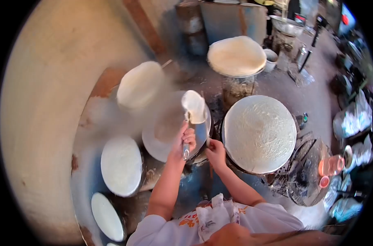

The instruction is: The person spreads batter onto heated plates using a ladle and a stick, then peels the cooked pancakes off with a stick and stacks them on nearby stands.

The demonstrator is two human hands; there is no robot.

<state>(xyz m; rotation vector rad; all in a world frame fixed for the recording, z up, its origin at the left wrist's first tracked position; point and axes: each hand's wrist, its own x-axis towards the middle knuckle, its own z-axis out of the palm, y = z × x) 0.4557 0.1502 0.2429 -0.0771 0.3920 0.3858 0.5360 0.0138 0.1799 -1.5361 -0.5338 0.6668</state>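
My left hand (187, 137) is wrapped round the metal handle of a ladle (193, 105), whose bowl is coated in white batter. Beneath it lies a large round pan (158, 139) with a pale surface, partly blurred. My right hand (215, 151) is closed at the pan's right edge, on a thin stick (203, 98) that runs up beside the ladle. To its right sits a round griddle covered by a wet, whitish sheet (259, 134).
Round white discs (121, 166) stand along the left side. A pale sheet (237, 56) rests on a raised stand behind. Jars (331, 165) and plastic bags (352, 119) lie at the right. A curved wall (43, 102) rises at the left.
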